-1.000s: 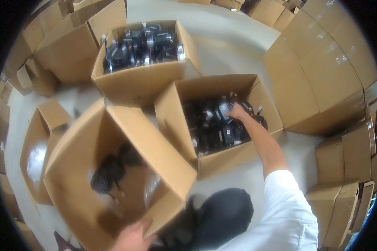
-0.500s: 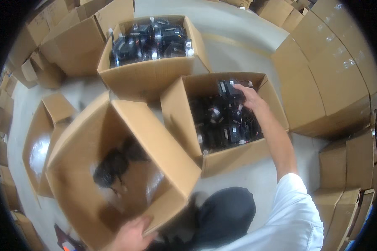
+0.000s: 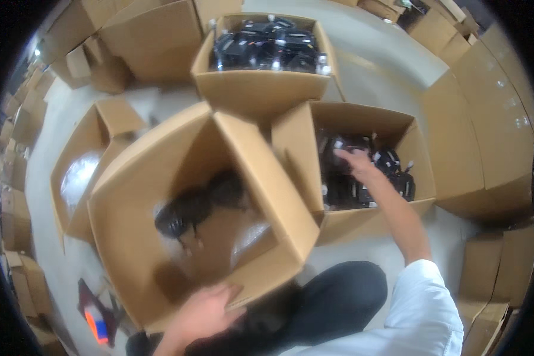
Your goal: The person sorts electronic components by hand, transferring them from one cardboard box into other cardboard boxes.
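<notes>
L hand (image 3: pixel 207 311), approx. 7 o'clock, has a narrow grip on the near rim of the lg. cardboard carton (image 3: pixel 267 184) at 8, the edge btwn thumb & fingers. Inside that carton: dark rounded parts (image 3: pixel 184 210), lying near its middle, w/ thin leads.

R hand (image 3: pixel 359 163), at 3 o'clock, reaches into the med. carton (image 3: pixel 374 221), over the black cabled units (image 3: pixel 391 163) w/ white connectors; fingers point to 9. Blurry there, so can't tell if it's gripping a unit or just touching.

At 12, beyond both: rear carton (image 3: pixel 261 92), full of black plastic units (image 3: pixel 273 41) w/ white tabs. At 9, small carton (image 3: pixel 121 121) w/ clear plastic wrap (image 3: pixel 80 172), just beside the lg. one. Orange-&-blue item (image 3: pixel 95 325) on floor at 8, too blurry to ID. Stacked cartons (image 3: pixel 486 118) btwn 2 & 3. Dark-clad knee (image 3: pixel 344 296) at 5.
</notes>
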A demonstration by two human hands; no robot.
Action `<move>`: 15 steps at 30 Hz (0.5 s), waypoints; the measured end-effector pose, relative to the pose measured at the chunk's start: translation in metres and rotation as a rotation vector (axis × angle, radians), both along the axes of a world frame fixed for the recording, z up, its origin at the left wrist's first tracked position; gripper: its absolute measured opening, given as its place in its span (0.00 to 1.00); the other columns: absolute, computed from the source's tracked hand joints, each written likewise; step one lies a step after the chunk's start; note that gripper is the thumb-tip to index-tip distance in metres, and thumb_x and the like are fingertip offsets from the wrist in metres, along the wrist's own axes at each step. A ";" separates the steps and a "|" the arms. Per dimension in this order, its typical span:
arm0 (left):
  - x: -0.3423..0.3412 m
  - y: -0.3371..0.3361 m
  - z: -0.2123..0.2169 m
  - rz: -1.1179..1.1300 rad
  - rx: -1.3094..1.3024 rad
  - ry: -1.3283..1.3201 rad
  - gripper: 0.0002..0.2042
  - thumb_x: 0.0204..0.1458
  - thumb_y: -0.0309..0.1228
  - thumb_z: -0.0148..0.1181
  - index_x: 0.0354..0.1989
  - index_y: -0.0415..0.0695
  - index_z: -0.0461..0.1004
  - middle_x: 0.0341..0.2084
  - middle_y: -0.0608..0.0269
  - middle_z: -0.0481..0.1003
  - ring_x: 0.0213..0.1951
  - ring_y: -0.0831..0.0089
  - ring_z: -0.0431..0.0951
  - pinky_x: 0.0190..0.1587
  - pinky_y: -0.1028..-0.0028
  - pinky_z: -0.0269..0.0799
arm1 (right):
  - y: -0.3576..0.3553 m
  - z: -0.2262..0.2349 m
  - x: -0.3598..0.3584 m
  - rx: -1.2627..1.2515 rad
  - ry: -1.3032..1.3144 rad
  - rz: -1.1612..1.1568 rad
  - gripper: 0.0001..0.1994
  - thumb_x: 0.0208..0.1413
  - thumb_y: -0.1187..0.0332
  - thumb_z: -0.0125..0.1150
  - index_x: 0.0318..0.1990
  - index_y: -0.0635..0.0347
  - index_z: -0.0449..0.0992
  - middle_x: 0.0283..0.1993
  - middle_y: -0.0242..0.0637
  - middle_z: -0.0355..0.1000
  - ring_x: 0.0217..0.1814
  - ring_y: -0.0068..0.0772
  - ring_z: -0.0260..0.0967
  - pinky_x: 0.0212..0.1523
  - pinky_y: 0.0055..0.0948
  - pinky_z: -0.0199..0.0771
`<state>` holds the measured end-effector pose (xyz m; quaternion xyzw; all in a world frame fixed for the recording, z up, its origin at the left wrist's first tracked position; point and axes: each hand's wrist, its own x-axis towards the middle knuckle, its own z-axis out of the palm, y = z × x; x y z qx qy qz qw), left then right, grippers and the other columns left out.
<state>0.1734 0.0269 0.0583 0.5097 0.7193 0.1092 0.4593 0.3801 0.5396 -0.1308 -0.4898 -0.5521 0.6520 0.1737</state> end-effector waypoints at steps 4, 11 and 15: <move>0.001 0.000 0.000 -0.014 0.025 -0.018 0.25 0.60 0.45 0.59 0.60 0.41 0.72 0.55 0.48 0.75 0.57 0.47 0.74 0.61 0.56 0.69 | -0.018 0.074 0.018 -0.072 0.138 0.007 0.18 0.57 0.63 0.71 0.51 0.61 0.76 0.50 0.37 0.78 0.51 0.34 0.77 0.50 0.40 0.80; -0.013 0.006 -0.009 0.290 0.203 -0.405 0.26 0.66 0.45 0.55 0.63 0.37 0.70 0.59 0.48 0.74 0.59 0.57 0.75 0.62 0.62 0.70 | -0.062 0.222 0.019 0.296 0.113 0.166 0.25 0.53 0.61 0.72 0.54 0.66 0.75 0.49 0.37 0.77 0.50 0.29 0.74 0.52 0.33 0.75; -0.028 0.017 -0.023 0.689 0.378 -0.745 0.28 0.69 0.48 0.49 0.65 0.35 0.67 0.62 0.50 0.72 0.62 0.62 0.72 0.64 0.60 0.69 | -0.129 0.315 -0.006 0.450 0.136 0.406 0.35 0.38 0.59 0.82 0.53 0.69 0.75 0.48 0.37 0.77 0.50 0.27 0.74 0.56 0.29 0.74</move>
